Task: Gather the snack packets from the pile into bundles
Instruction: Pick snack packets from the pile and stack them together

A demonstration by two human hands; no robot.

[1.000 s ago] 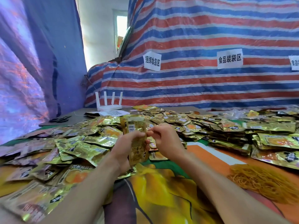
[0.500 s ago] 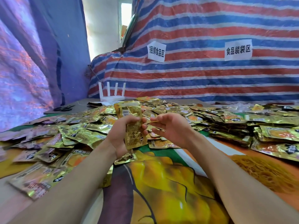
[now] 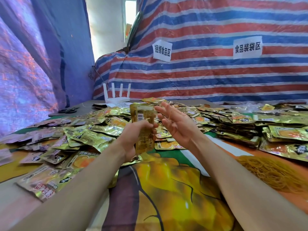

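Above the printed tablecloth [image 3: 166, 189], at centre, the left hand [image 3: 133, 137] gripped a stack of gold snack packets [image 3: 143, 114] upright, fingers curled round its middle. Just beside it, the right hand [image 3: 176, 125] was spread wide, palm towards the stack, holding nothing; whether its thumb touched the stack could not be told. Loose packets formed a pile [image 3: 93, 137] behind and to the left. A heap of rubber bands [image 3: 273, 172] lay near the right forearm. A white router [image 3: 116, 97] and scissors [image 3: 68, 110] sat far left, before the striped tarpaulin [image 3: 200, 77].
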